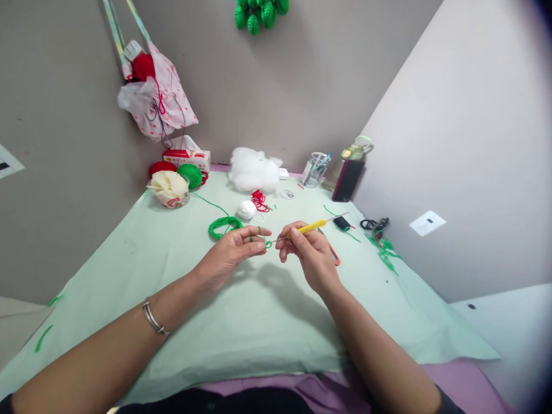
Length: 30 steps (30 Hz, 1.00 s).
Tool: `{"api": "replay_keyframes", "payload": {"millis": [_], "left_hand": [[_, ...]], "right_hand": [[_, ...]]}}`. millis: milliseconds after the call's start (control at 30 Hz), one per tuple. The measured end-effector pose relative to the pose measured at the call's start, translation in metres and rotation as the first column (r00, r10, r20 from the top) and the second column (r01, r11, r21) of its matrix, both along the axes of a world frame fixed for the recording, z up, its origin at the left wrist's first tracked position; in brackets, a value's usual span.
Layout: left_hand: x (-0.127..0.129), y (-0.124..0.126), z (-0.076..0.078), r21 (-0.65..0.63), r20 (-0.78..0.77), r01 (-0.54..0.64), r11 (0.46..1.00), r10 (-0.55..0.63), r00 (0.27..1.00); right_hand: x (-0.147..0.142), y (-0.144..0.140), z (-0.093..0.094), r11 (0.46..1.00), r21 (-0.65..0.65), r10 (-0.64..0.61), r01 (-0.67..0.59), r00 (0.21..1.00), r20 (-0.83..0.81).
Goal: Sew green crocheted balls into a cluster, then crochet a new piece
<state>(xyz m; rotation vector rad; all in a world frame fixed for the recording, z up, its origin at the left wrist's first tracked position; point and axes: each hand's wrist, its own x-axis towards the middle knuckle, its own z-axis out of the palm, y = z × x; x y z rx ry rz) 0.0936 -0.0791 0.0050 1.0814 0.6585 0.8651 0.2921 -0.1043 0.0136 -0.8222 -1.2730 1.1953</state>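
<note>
Between the thumb and fingers of my left hand (239, 248) is pinched a small loop of green yarn (268, 245), with a strand running over the fingers. My right hand (311, 253) grips a crochet hook with a yellow handle (313, 226). The hook's thin metal end points left and meets the green loop; whether it passes through cannot be made out. Behind my left hand lies a coil of green yarn (215, 226). A green strand leads back from it toward a green yarn ball (190, 175).
At the back are white stuffing (254, 170), a white yarn ball (246, 210), red yarn scraps (259, 201), a glass jar (316, 170) and a phone (348, 180) against a bottle. Orange-handled scissors (335, 255) lie beside my right hand. Green scraps (386, 251) lie at the right edge.
</note>
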Motion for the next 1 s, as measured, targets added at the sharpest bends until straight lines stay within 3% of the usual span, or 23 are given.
{"api": "replay_keyframes", "payload": {"millis": [200,300,433,600,767,1000], "left_hand": [[0.002,-0.003,0.003,-0.037,0.062,0.004,0.999,-0.002,0.998],[0.003,-0.005,0.003,-0.014,0.074,0.005,1.000,-0.004,0.997],[0.005,-0.006,0.001,-0.011,0.081,-0.012,1.000,0.013,0.997],[0.007,-0.007,0.001,0.060,0.075,-0.003,0.998,-0.002,0.997],[0.009,-0.009,0.003,0.055,0.075,-0.006,0.998,0.002,0.997],[0.008,-0.008,0.004,0.047,0.014,0.013,0.999,-0.014,1.000]], "right_hand": [[0.000,0.003,0.006,0.971,-0.146,0.161,-0.187,0.972,-0.171],[-0.002,0.002,0.002,0.983,-0.101,0.140,-0.154,0.981,-0.134],[-0.004,-0.001,-0.005,0.996,0.058,0.073,-0.073,0.997,0.001],[-0.007,-0.006,0.000,0.984,0.165,0.046,-0.061,0.994,0.097],[-0.009,-0.007,0.003,0.987,0.149,0.046,-0.059,0.995,0.092],[-0.005,-0.003,-0.001,0.998,0.015,0.067,-0.067,0.997,-0.045]]}}
